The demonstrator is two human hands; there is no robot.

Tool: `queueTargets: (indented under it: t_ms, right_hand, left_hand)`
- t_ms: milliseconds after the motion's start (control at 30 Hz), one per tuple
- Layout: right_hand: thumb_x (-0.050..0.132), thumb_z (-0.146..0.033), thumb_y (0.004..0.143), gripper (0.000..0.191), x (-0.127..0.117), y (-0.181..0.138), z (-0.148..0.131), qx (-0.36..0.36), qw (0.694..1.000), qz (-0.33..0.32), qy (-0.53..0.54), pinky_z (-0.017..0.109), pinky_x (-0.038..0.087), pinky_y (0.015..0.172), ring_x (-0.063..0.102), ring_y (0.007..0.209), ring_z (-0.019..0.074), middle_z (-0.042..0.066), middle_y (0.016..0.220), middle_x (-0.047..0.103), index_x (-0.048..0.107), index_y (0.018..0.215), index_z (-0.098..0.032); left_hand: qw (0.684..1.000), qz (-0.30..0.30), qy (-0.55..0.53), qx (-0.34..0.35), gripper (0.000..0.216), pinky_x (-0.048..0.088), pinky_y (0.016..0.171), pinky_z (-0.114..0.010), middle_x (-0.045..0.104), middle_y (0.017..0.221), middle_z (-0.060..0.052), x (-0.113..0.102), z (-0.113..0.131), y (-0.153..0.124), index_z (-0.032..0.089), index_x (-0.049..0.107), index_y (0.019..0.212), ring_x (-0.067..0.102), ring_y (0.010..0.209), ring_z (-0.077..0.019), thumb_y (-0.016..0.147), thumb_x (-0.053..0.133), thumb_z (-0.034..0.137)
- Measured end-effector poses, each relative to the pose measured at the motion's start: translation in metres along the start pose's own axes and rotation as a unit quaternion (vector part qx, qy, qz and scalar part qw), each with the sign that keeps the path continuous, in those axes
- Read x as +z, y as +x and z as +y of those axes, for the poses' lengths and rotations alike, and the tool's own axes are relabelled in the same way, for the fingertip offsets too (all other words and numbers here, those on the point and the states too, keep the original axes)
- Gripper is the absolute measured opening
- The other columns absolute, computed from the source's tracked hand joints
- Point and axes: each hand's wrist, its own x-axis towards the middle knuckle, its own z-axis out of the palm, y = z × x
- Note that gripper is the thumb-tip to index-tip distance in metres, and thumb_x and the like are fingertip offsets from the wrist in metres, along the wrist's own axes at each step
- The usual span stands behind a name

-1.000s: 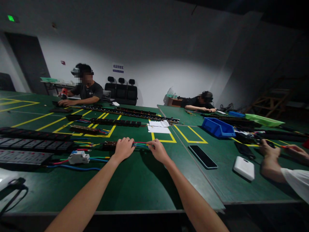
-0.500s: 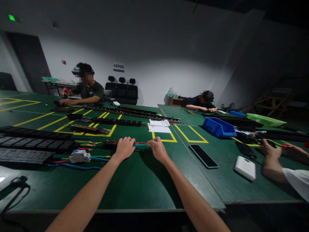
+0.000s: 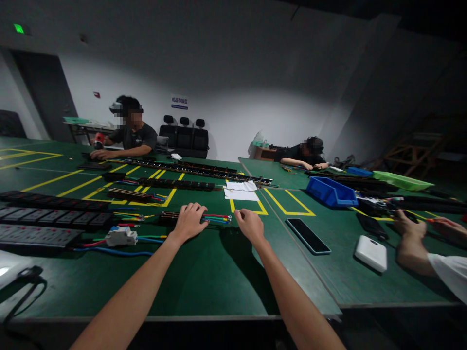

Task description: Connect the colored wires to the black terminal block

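Observation:
In the head view, my left hand (image 3: 190, 222) rests over a bundle of coloured wires (image 3: 218, 218), its fingers bent round the bundle. The red, green, blue and yellow wires stick out to the right and end in metal ring terminals. Brown-black strips (image 3: 168, 218) of the same bundle show left of that hand. My right hand (image 3: 250, 225) is just right of the terminals, apart from them, with its fingers curled together and nothing visible in them. A white breaker-like block (image 3: 121, 236) with thick wires lies left of my arms.
Black socket strips (image 3: 40, 235) lie at left, and another wire bundle (image 3: 134, 195) lies behind. White papers (image 3: 241, 190), a phone (image 3: 307, 236), a white power bank (image 3: 370, 253) and a blue bin (image 3: 331, 192) are to the right. A co-worker's hands (image 3: 410, 228) work at far right.
My right hand has let go of the wire ends and moved slightly right, uncovering the ring terminals. My left hand stays on the bundle, its fingers slightly more spread.

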Motion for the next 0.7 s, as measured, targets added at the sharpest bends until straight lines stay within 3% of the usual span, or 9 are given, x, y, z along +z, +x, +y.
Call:
queueTargets:
  t_ms: [100, 200, 333, 500, 567, 700]
  right_hand:
    - [0.043, -0.051, 0.098, 0.049, -0.002, -0.002, -0.003, 0.028, 0.997, -0.071, -0.033, 0.025, 0.034, 0.061, 0.063, 0.072, 0.0191, 0.009, 0.078, 0.07, 0.072, 0.074, -0.02]
    - [0.041, -0.053, 0.098, 0.054, 0.001, 0.0, -0.002, 0.033, 0.995, -0.099, -0.007, 0.025, 0.038, 0.064, 0.066, 0.074, 0.0198, 0.009, 0.077, 0.072, 0.073, 0.071, -0.02]
    - [0.037, -0.057, 0.098, 0.061, 0.006, 0.007, 0.003, 0.042, 0.982, -0.095, 0.16, 0.024, 0.042, 0.065, 0.065, 0.068, 0.017, 0.008, 0.071, 0.071, 0.072, 0.068, -0.017]
    - [0.039, -0.07, 0.091, 0.067, 0.009, 0.01, 0.002, 0.071, 0.926, -0.106, 0.356, 0.022, 0.034, 0.046, 0.051, 0.048, 0.0118, 0.008, 0.065, 0.067, 0.068, 0.067, -0.014]
    - [0.038, -0.069, 0.091, 0.067, 0.008, 0.009, 0.001, 0.069, 0.935, -0.093, 0.336, 0.023, 0.033, 0.047, 0.051, 0.049, 0.0122, 0.007, 0.064, 0.066, 0.068, 0.065, -0.015]
    - [0.037, -0.056, 0.097, 0.062, 0.002, 0.006, 0.001, 0.064, 0.984, -0.027, 0.166, 0.025, 0.035, 0.057, 0.058, 0.059, 0.0158, 0.006, 0.062, 0.066, 0.066, 0.058, -0.018]
  left_hand:
    - [0.998, 0.027, -0.017, 0.05, 0.032, 0.039, 0.095, -0.042, 0.062, 0.112, -0.007, -0.003, 0.004, 0.0, 0.023, 0.062, 0.113, 0.055, 0.107, -0.0263, 0.086, 0.065, 0.038]
    - [0.996, 0.033, -0.029, 0.08, 0.025, 0.04, 0.091, -0.04, 0.062, 0.109, -0.006, -0.005, 0.01, 0.0, 0.022, 0.061, 0.108, 0.055, 0.104, -0.0246, 0.086, 0.065, 0.034]
    - [0.995, 0.031, -0.038, 0.088, 0.016, 0.042, 0.084, -0.037, 0.062, 0.104, -0.005, -0.004, 0.014, 0.0, 0.021, 0.061, 0.102, 0.056, 0.098, -0.0229, 0.09, 0.063, 0.031]
    - [0.995, 0.032, -0.045, 0.085, 0.013, 0.042, 0.081, -0.036, 0.062, 0.101, -0.005, -0.002, 0.012, 0.001, 0.02, 0.062, 0.098, 0.056, 0.096, -0.022, 0.092, 0.061, 0.031]
    - [0.995, 0.029, -0.047, 0.084, 0.013, 0.043, 0.08, -0.036, 0.062, 0.101, -0.005, -0.002, 0.012, 0.001, 0.019, 0.062, 0.097, 0.056, 0.095, -0.0219, 0.092, 0.061, 0.031]
    - [0.995, 0.026, -0.053, 0.085, 0.014, 0.044, 0.082, -0.037, 0.062, 0.102, -0.005, -0.001, 0.012, 0.0, 0.02, 0.062, 0.1, 0.057, 0.096, -0.022, 0.091, 0.062, 0.031]
